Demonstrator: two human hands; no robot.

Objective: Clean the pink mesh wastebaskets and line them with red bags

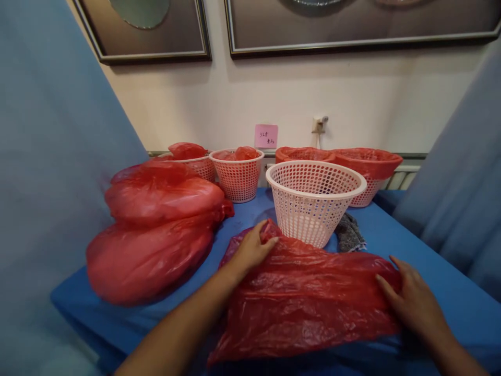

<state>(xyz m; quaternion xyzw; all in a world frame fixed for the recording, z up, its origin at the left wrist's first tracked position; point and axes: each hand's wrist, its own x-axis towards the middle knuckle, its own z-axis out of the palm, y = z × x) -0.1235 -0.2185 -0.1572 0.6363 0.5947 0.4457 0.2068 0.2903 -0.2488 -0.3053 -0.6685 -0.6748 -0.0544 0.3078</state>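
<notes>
A crinkled red plastic bag [313, 297] is spread wide in front of me, over the near part of the blue-covered table. My left hand [252, 248] pinches its upper left edge between thumb and fingers. At the bag's right end, my right hand [417, 297] has its thumb on the near side and its fingers behind the edge, gripping it loosely. Just beyond the bag stands a white perforated plastic basket [301, 219], upright and without a liner. Its base is partly hidden behind the bag.
Two bulging red bags [152, 250] lie stacked on the left. Behind stand a white basket [238, 180] with red plastic inside and baskets with red liners [368, 162]. A grey cloth [349, 233] lies right of the near basket. Blue curtains [454, 172] hang at both sides.
</notes>
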